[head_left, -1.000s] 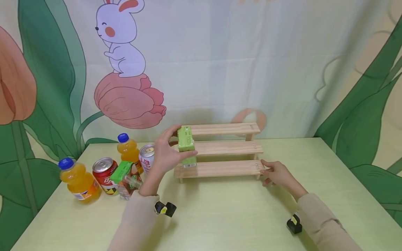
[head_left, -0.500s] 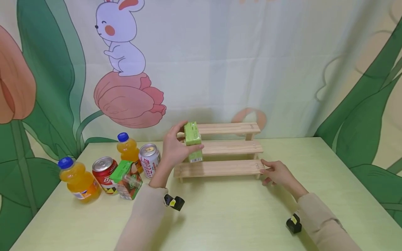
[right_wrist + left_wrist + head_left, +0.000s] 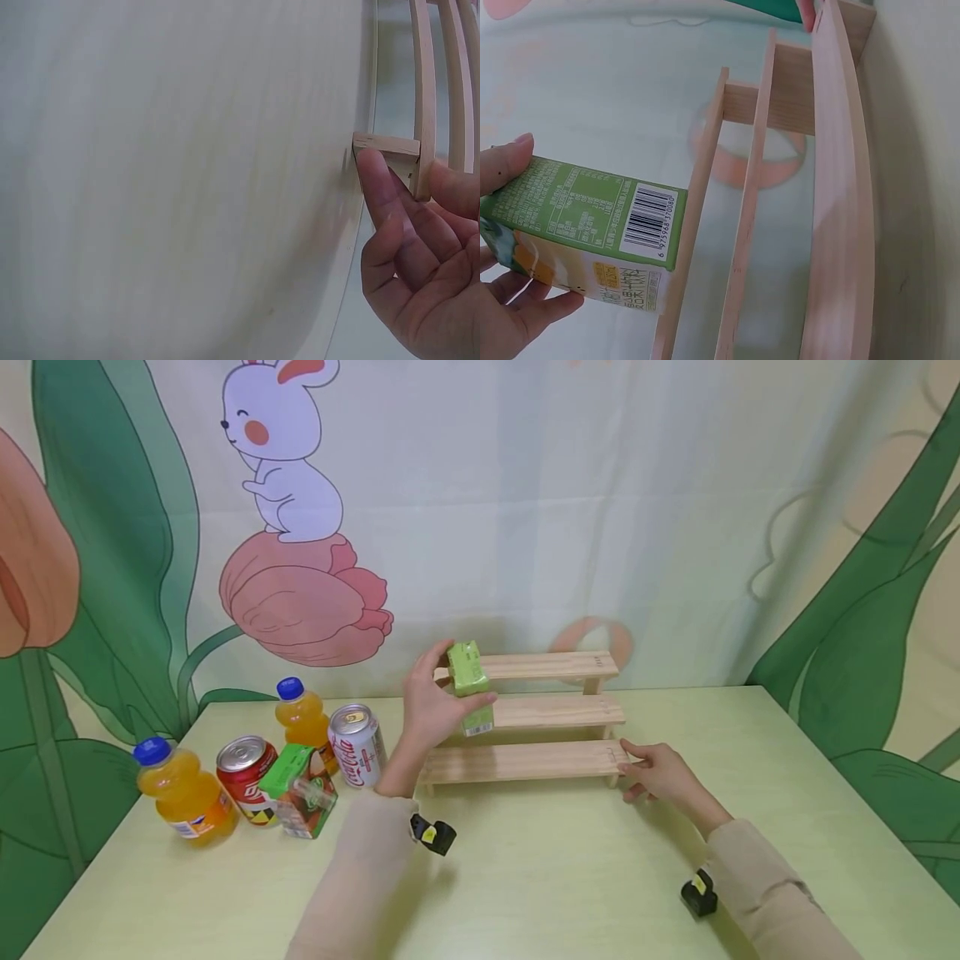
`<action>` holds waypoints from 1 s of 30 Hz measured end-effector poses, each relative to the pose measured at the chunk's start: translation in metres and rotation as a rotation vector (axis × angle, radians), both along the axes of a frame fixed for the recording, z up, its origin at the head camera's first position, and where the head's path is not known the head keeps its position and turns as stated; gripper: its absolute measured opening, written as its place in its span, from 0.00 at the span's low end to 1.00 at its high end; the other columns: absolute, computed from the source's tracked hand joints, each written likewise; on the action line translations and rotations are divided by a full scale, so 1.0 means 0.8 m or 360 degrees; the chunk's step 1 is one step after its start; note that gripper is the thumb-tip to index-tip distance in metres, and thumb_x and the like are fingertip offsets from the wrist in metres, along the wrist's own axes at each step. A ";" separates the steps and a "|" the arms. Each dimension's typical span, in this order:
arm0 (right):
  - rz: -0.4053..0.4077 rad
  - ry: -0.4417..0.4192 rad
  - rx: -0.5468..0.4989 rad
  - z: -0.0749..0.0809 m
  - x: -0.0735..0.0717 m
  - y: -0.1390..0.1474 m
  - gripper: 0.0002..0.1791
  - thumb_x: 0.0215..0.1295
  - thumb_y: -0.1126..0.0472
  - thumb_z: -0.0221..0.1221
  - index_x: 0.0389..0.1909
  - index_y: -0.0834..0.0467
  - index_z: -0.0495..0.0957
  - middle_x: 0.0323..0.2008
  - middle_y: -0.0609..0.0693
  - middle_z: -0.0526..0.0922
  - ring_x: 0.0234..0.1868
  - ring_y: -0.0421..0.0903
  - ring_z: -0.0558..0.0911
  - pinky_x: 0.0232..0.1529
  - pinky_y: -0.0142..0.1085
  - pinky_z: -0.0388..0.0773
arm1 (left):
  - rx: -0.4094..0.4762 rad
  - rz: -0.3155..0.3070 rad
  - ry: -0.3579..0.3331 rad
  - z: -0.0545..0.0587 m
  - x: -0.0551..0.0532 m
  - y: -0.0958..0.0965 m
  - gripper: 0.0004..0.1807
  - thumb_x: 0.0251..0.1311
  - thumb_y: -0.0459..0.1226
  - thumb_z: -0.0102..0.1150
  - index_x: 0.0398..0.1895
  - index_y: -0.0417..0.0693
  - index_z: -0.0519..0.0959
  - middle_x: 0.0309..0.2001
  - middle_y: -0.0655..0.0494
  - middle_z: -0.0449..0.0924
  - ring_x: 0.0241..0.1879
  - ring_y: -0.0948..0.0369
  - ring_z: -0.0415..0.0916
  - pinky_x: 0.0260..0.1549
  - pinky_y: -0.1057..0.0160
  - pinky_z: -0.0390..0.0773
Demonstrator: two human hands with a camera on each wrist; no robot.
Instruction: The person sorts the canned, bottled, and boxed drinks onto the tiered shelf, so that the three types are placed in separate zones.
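My left hand [image 3: 431, 708] grips a green drink carton [image 3: 468, 670] between thumb and fingers, over the left part of a three-tier wooden display rack [image 3: 525, 762]. In the left wrist view the carton [image 3: 592, 214] lies tilted in the hand, its barcode end pointing toward the rack's boards [image 3: 840, 187]. It overlaps the edge of the top board there. My right hand [image 3: 660, 775] holds the right end of the rack's lowest board. The right wrist view shows the thumb on the board's end and fingertips at the short wooden leg [image 3: 386, 144] beneath.
Left of the rack stand two orange drink bottles [image 3: 187, 797] with blue caps, a red can [image 3: 246, 777], a white Coca-Cola can [image 3: 356, 747] and a green-and-brown carton [image 3: 300, 793] with a wrapped straw. A printed curtain [image 3: 525, 510] hangs behind the table [image 3: 540, 868].
My left hand has carried the green carton rightward and a little upward, from the rack's left end further along its boards. The right hand stays at the lowest board's end.
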State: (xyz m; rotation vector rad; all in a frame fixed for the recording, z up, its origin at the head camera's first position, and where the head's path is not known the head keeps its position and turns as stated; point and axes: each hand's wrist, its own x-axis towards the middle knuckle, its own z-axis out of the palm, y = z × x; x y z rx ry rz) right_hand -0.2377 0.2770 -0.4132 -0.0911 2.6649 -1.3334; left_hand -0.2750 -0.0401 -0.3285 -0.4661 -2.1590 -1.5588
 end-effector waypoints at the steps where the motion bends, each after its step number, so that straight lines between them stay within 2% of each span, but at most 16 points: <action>1: 0.0001 0.0001 -0.0001 0.000 0.000 0.000 0.29 0.65 0.64 0.52 0.64 0.69 0.55 0.39 0.64 0.81 0.23 0.50 0.82 0.16 0.36 0.72 | 0.0007 -0.0003 0.0000 0.000 0.000 0.002 0.45 0.31 0.34 0.77 0.59 0.37 0.66 0.44 0.46 0.71 0.45 0.56 0.67 0.43 0.62 0.77; 6: -0.0002 -0.0002 -0.0010 0.000 0.000 0.000 0.29 0.65 0.63 0.52 0.64 0.69 0.55 0.35 0.63 0.82 0.23 0.50 0.82 0.16 0.36 0.71 | 0.0047 -0.0004 0.0024 0.004 -0.002 0.009 0.45 0.31 0.35 0.77 0.58 0.37 0.67 0.44 0.46 0.71 0.45 0.56 0.66 0.42 0.62 0.77; 13: -0.0009 -0.0014 -0.0019 0.000 0.000 0.002 0.29 0.65 0.64 0.52 0.64 0.68 0.55 0.36 0.63 0.82 0.24 0.49 0.82 0.16 0.35 0.70 | 0.0047 -0.0018 0.0012 0.011 -0.006 0.024 0.45 0.31 0.34 0.77 0.59 0.37 0.66 0.45 0.44 0.71 0.46 0.54 0.67 0.43 0.60 0.77; 20: -0.0010 -0.0020 -0.0018 0.002 0.000 0.001 0.28 0.66 0.64 0.51 0.64 0.69 0.55 0.32 0.61 0.83 0.24 0.49 0.82 0.16 0.34 0.69 | 0.0002 -0.0045 -0.0072 0.016 -0.012 0.040 0.46 0.32 0.36 0.76 0.61 0.39 0.65 0.47 0.46 0.70 0.46 0.55 0.67 0.43 0.63 0.76; 24: -0.0006 -0.0021 -0.0019 0.002 -0.001 0.001 0.28 0.66 0.64 0.51 0.64 0.69 0.55 0.29 0.60 0.83 0.24 0.49 0.82 0.16 0.34 0.69 | -0.0019 -0.0048 -0.0066 0.014 -0.017 0.046 0.46 0.33 0.36 0.76 0.61 0.38 0.65 0.47 0.46 0.70 0.47 0.55 0.68 0.42 0.63 0.77; 30: -0.0010 -0.0035 -0.0026 0.001 -0.001 0.001 0.28 0.66 0.65 0.51 0.64 0.69 0.55 0.32 0.61 0.83 0.24 0.49 0.83 0.16 0.34 0.69 | -0.0078 -0.0039 -0.0065 0.013 -0.023 0.054 0.46 0.34 0.38 0.76 0.61 0.39 0.64 0.48 0.46 0.70 0.47 0.54 0.68 0.43 0.62 0.77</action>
